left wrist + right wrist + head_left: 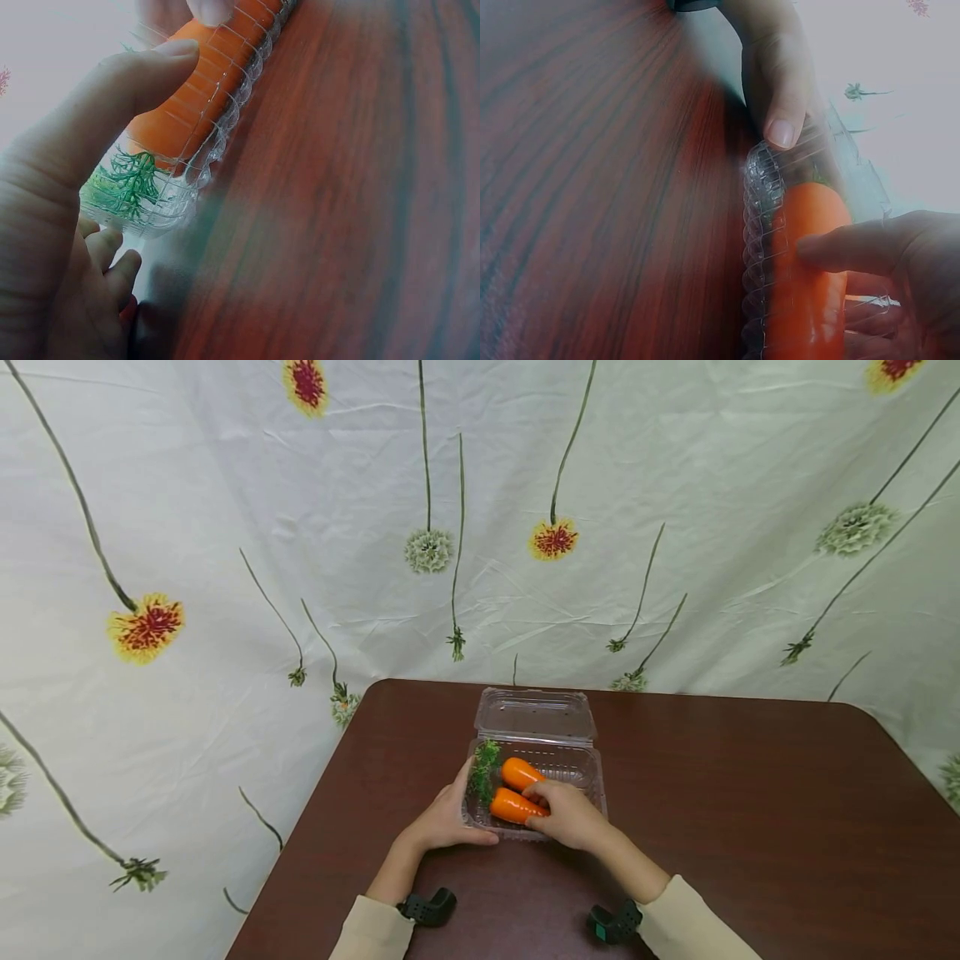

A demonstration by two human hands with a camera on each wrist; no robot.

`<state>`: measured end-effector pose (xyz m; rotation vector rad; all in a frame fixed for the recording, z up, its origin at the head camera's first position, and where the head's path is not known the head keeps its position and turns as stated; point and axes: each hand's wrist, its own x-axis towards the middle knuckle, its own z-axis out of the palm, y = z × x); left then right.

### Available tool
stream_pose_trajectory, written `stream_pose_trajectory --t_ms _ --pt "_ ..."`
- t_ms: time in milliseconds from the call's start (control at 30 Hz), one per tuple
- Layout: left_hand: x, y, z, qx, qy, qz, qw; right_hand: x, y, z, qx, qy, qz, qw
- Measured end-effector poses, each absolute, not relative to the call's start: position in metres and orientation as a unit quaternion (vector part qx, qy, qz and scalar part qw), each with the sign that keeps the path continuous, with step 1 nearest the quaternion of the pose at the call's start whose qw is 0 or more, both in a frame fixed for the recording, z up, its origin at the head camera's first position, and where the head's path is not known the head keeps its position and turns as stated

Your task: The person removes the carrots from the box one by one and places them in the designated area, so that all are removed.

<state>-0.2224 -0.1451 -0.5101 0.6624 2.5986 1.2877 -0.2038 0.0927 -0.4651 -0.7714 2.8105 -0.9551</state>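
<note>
Head view: your right hand (567, 812) pinches the front carrot (516, 807), thumb on the near side and fingers on the far, while your left hand (441, 822) grips the front left corner of the clear container (601, 781) on the table (750, 793). That carrot lies in the container's base, nearer you than the rear carrot (520, 772), with the green tops (485, 768) bunched at the left wall and the lid (534, 717) open on the far side. The glossy skin could slip or roll if your pinch is loose; the thin-looking plastic might buckle if your left hand squeezes hard, and lifting could drag tangled greens along.
</note>
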Motion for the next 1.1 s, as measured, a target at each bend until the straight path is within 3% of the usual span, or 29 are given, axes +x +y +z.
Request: stream_pose_trajectory --t_ms 300,533,1100 --pt "-0.2245 -0.1457 -0.5128 0.231 0.865 0.439 0.076 -0.2056 0.0924 -0.4667 -0.248 0.914 -0.315 0.062" --pt "-0.2212 -0.1455 -0.5099 0.224 0.865 0.442 0.081 -0.2058 0.0954 -0.468 -0.26 0.902 -0.345 0.016" --pt "-0.2227 -0.1455 -0.5109 0.229 0.866 0.439 0.073 -0.203 0.1004 -0.4684 -0.255 0.847 -0.466 -0.004"
